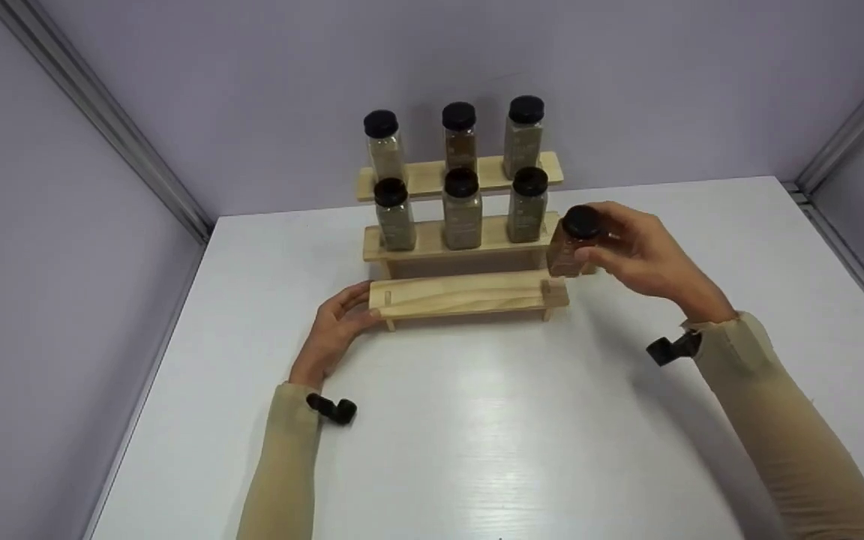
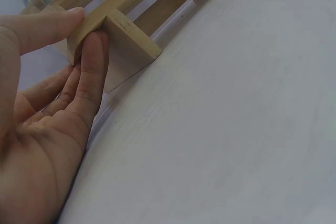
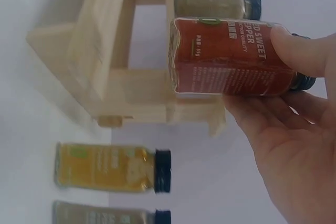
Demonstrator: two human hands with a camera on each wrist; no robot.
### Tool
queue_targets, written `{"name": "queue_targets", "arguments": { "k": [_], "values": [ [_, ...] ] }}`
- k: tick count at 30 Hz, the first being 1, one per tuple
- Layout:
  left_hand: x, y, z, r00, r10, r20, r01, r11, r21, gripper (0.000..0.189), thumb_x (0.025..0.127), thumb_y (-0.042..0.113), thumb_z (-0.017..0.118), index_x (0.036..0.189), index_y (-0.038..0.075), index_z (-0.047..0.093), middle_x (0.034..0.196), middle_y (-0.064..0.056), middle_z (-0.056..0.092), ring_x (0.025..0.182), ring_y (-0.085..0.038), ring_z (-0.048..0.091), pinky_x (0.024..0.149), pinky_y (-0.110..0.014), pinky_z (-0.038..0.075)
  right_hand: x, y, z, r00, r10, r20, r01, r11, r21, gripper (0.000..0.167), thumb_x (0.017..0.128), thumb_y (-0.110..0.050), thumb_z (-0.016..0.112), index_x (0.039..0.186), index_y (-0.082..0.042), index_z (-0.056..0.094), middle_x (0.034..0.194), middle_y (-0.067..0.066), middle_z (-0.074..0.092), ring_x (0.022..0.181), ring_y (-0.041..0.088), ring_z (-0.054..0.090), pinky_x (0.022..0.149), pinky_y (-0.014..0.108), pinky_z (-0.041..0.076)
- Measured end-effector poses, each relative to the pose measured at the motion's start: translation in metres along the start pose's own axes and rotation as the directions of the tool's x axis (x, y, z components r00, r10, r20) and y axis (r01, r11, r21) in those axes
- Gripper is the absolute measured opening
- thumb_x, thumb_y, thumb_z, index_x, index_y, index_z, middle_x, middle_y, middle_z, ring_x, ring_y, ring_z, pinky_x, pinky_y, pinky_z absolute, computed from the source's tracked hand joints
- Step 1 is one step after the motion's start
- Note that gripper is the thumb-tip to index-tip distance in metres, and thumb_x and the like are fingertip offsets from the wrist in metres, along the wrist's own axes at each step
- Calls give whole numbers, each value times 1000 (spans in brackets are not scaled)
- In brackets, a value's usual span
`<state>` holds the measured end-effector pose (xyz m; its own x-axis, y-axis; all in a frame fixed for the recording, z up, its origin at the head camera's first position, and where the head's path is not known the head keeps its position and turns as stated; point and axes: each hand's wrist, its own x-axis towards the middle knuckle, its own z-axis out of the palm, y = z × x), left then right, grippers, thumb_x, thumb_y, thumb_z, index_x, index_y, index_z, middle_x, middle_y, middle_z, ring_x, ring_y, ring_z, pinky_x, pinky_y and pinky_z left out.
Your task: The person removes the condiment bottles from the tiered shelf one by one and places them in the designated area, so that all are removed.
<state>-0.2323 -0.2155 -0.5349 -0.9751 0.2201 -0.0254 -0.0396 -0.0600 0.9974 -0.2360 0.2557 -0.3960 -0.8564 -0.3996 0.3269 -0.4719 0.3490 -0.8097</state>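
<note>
My right hand [image 1: 646, 255] holds a spice jar of red powder [image 3: 226, 56] by its upper part, just above the right end of the lowest shelf. The jar has a black lid, and its label reads "sweet" and "pepper" in part. My left hand [image 1: 334, 326] pinches the left end of the tiered wooden spice rack [image 1: 469, 296] at its lowest shelf, thumb on top and fingers below in the left wrist view [image 2: 63, 93]. Three black-lidded jars stand on the middle shelf, among them a grey-beige one [image 1: 462, 214]. Three more stand on the top shelf, including a brown one [image 1: 460, 146].
In the right wrist view, a yellow jar [image 3: 107, 166] and a greyish jar [image 3: 105, 213] stand beside the rack. The white table [image 1: 432, 450] stretches in front of the rack, and a pale wall [image 1: 289, 97] rises close behind it.
</note>
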Motion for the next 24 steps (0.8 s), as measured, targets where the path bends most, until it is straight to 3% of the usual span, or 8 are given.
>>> {"name": "queue_targets", "arguments": {
  "k": [9,16,24],
  "values": [
    [1,-1,0,1000,0,-4,0,1000,18,63,101,8,74,158,3,48,153,-21,53,123,-21,66,101,-28,60,1,0,-32,1000,-8,-23,7,1000,-26,48,100,1,73,146,5,58,126,-6,69,113,3,69,99,13,55],
    [1,0,1,1000,-5,-1,5,1000,6,62,101,8,74,158,4,48,153,-21,53,126,-22,64,103,-30,60,-1,3,-49,999,-20,-49,20,1000,-2,49,100,5,70,148,4,57,132,-3,67,121,5,66,107,14,52],
    [2,-2,-2,1000,-14,-3,14,1000,25,64,101,12,75,159,5,48,153,-20,53,127,-23,64,103,-30,60,-5,8,-63,994,13,-104,-15,1000,-24,50,100,6,71,147,3,58,131,-4,68,119,4,67,106,13,52]
  ]
}}
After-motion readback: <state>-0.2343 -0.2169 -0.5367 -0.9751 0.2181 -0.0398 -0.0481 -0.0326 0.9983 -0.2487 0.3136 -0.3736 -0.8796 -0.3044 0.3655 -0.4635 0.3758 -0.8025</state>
